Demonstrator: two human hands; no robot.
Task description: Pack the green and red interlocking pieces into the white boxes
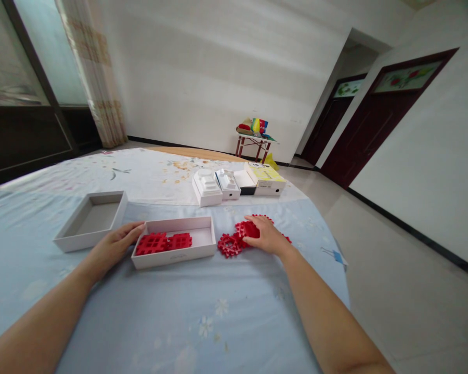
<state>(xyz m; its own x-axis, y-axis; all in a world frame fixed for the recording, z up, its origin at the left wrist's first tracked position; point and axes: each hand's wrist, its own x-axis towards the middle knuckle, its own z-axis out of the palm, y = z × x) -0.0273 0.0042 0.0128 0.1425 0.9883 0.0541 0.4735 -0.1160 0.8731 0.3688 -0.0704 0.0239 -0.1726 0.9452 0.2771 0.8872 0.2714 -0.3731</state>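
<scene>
A long white box [195, 251] lies open on the blue floral cloth, with red square lattice pieces [179, 240] in its left and middle part. My left hand [119, 244] rests at the box's left end, fingers against its wall. To the right of the box is a pile of red gear-shaped pieces [229, 245]. Over this pile lies my right hand [265, 236], thumb and fingers spread around red pieces; whether it grips one is partly hidden by the hand.
A second open white box [68, 240] stands at the left. Several small boxes [209, 197] and a yellow-and-white box [271, 184] line the back. A blue clip [337, 257] is at the table's right edge. Beyond stands a small side table [253, 138].
</scene>
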